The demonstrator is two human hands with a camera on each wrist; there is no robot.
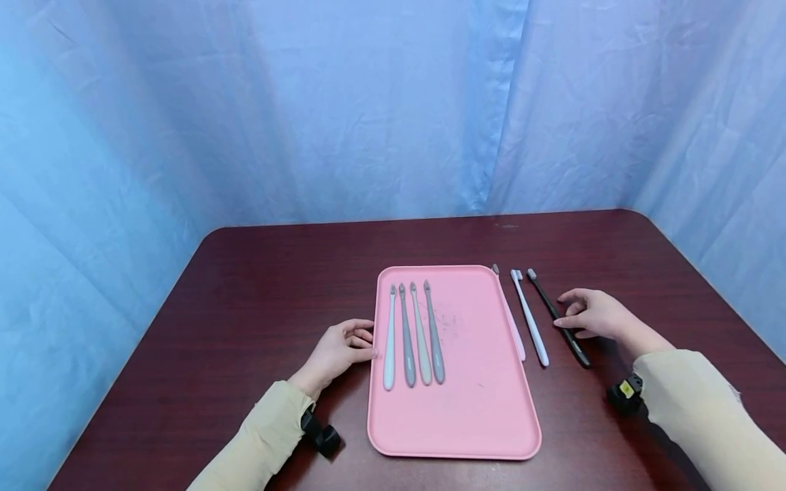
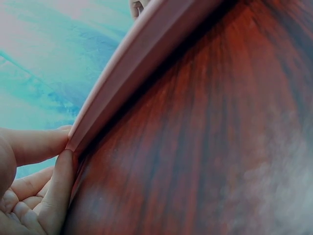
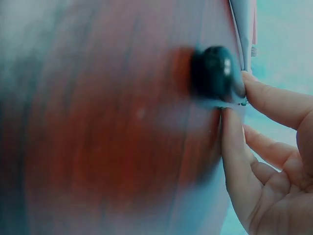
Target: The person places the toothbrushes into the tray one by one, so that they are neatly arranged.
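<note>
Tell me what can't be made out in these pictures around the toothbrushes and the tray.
- Right wrist view: the black toothbrush is a blur, so whether the right hand pinches it or only touches it is unclear.
- Left wrist view: only the pink tray edge shows at the left hand; its toothbrushes are out of view.
- Head view: the pink toothbrush half hides beside the tray rim.
</note>
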